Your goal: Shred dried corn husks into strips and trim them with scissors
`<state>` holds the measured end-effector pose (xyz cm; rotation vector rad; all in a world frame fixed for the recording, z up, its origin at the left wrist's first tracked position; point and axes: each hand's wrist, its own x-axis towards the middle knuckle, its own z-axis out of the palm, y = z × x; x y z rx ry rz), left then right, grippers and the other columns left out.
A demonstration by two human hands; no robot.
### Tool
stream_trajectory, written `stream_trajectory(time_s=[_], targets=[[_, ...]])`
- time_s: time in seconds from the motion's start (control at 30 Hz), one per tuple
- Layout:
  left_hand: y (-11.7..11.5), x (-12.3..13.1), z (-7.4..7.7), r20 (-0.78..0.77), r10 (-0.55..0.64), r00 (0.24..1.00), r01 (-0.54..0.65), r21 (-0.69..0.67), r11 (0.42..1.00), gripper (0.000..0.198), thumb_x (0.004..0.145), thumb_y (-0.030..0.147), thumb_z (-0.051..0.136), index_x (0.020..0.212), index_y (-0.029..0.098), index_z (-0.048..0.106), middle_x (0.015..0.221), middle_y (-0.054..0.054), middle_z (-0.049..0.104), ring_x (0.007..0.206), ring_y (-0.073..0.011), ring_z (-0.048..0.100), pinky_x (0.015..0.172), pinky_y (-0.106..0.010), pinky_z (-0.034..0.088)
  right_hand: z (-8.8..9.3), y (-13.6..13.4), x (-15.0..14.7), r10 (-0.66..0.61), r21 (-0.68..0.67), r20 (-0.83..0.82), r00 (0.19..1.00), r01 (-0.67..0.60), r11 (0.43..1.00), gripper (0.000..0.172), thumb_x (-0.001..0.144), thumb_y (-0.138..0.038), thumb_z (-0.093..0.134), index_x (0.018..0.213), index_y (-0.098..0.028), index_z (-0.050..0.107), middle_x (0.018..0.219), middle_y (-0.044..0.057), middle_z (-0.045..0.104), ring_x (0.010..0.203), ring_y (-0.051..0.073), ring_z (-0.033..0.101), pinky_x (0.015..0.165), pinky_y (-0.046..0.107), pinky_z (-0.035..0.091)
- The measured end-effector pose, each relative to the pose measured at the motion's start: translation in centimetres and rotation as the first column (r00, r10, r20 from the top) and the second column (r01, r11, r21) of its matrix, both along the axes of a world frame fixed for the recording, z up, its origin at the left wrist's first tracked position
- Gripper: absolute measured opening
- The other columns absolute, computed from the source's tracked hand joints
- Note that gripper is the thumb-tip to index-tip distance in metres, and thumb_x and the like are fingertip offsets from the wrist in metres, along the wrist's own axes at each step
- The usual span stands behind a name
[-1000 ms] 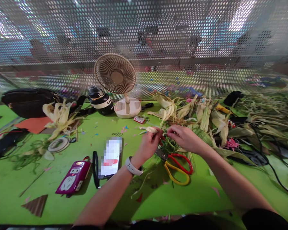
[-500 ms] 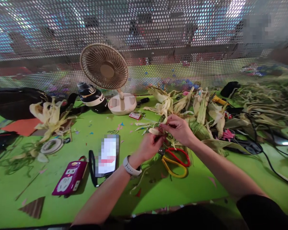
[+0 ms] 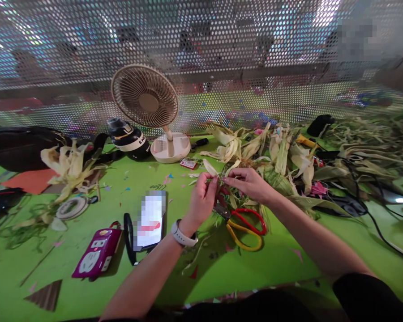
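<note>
I see the husk strip (image 3: pixel 209 168) above the table (image 3: pixel 174 277), pinched in the left hand (image 3: pixel 202 198). The right hand (image 3: pixel 250 184) has fingertips narrowed just beside it; I can't tell on what. Scissors (image 3: pixel 224 212) lie nearby, the phone (image 3: pixel 152 223) farther left.

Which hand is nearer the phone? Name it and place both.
The left hand is nearer: it is raised to the right of the phone, on the near side of the pair. The right hand is farther right, beyond the left hand.
</note>
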<state>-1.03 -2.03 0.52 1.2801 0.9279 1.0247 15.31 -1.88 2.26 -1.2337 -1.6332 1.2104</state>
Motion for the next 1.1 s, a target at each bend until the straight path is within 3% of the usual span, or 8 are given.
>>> stream_trajectory(time_s=[0.13, 0.3, 0.63, 0.83, 0.97, 1.1], targets=[[-0.2, 0.0, 0.0, -0.013, 0.046, 0.999, -0.046, 0.014, 0.999, 0.029, 0.085, 0.049, 0.055, 0.090, 0.022, 0.044, 0.053, 0.008, 0.055, 0.033, -0.0071, 0.044, 0.033, -0.018, 0.031, 0.3, -0.1, -0.2, 0.065, -0.038, -0.090, 0.994, -0.068, 0.997, 0.024, 0.078, -0.039, 0.064, 0.075, -0.015, 0.061, 0.064, -0.003, 0.055, 0.052, 0.007, 0.042, 0.047, 0.020, 0.032], [-0.4, 0.0, -0.4, -0.059, 0.020, 0.998, -0.017, 0.045, 0.999, 0.028, 0.086, 0.049, 0.051, 0.093, 0.023, 0.044, 0.052, 0.008, 0.053, 0.032, -0.0066, 0.041, 0.033, -0.019, 0.030, 0.0, -0.2, -0.7, 0.043, -0.050, -0.139, 0.989, -0.051, 0.997, 0.017, 0.075, -0.032, 0.064, 0.071, -0.015, 0.060, 0.058, -0.006, 0.048, 0.049, 0.006, 0.037, 0.048, 0.020, 0.031], [-0.7, 0.3, -0.8, -0.065, 0.119, 0.991, -0.109, 0.141, 0.984, 0.027, 0.088, 0.048, 0.049, 0.085, 0.022, 0.043, 0.050, 0.008, 0.046, 0.037, -0.0064, 0.039, 0.038, -0.020, 0.030, -1.1, 0.0, -0.7, 0.051, -0.014, -0.166, 0.985, -0.054, 0.998, 0.007, 0.075, -0.022, 0.058, 0.072, -0.016, 0.059, 0.056, -0.007, 0.045, 0.048, 0.006, 0.035, 0.049, 0.020, 0.032], [-0.2, 0.2, -0.6, -0.006, 0.094, 0.996, -0.093, 0.078, 0.993, 0.026, 0.087, 0.048, 0.051, 0.086, 0.023, 0.043, 0.047, 0.010, 0.047, 0.030, -0.0068, 0.039, 0.030, -0.018, 0.031, -0.8, 0.1, -0.6, 0.046, -0.093, -0.190, 0.981, -0.065, 0.994, 0.014, 0.077, -0.030, 0.061, 0.074, -0.016, 0.058, 0.062, -0.006, 0.049, 0.050, 0.007, 0.039, 0.047, 0.020, 0.033], [0.5, -0.1, -0.5, 0.091, 0.090, 0.992, -0.091, 0.004, 0.996, 0.025, 0.086, 0.047, 0.053, 0.087, 0.024, 0.043, 0.047, 0.010, 0.051, 0.029, -0.0074, 0.043, 0.030, -0.017, 0.034, -0.4, 0.2, -0.3, 0.144, -0.098, -0.189, 0.971, -0.165, 0.981, 0.017, 0.077, -0.032, 0.063, 0.084, -0.016, 0.059, 0.071, -0.002, 0.056, 0.064, 0.010, 0.052, 0.058, 0.022, 0.042], [0.6, -0.4, -0.1, 0.151, 0.040, 0.988, -0.021, -0.122, 0.992, 0.028, 0.085, 0.048, 0.052, 0.087, 0.020, 0.051, 0.048, 0.006, 0.056, 0.031, -0.0080, 0.044, 0.030, -0.018, 0.031, -0.5, 0.3, 0.1, 0.085, -0.100, -0.081, 0.993, -0.093, 0.991, 0.021, 0.074, -0.030, 0.067, 0.086, -0.015, 0.059, 0.067, -0.003, 0.057, 0.061, 0.009, 0.050, 0.056, 0.022, 0.039]])
